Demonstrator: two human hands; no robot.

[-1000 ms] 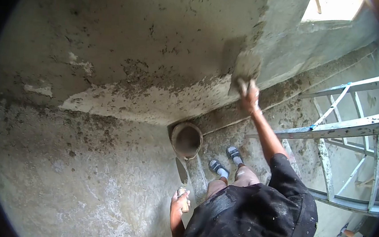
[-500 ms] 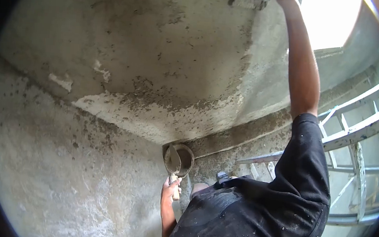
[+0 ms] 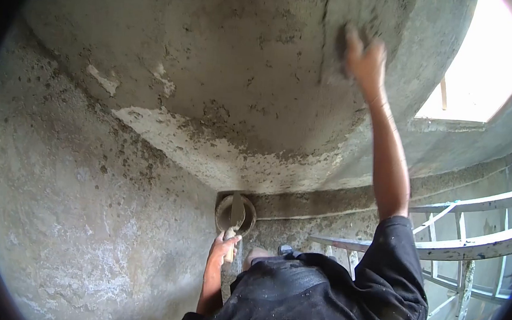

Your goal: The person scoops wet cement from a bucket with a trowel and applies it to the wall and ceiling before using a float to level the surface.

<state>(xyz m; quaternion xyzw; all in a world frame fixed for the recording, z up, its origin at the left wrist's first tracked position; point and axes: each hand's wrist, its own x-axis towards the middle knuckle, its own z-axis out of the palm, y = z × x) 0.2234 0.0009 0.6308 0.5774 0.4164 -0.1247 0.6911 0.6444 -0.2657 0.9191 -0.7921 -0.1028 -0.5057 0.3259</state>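
Observation:
My left hand is closed around the light wooden handle of a trowel. Its grey, narrow blade points away from me, over a round bucket in the corner below. My right hand is raised high on the plastered wall, its fingers bent round a plastering float. Motion blurs the float, and my hand covers part of it. Wet grey plaster with a raised vertical edge lies just left of the float. Lower down, the coat ends in a rough, pale, patchy strip.
At the right, a paint-spattered metal ladder lies close beside my right arm. A bright window opening is at the upper right. Another rough wall rises at the left. A concrete ledge runs behind the bucket.
My right hand has come down the wall with the float, from the top edge of the view. The view has shifted a little. My left hand still holds the trowel over the bucket.

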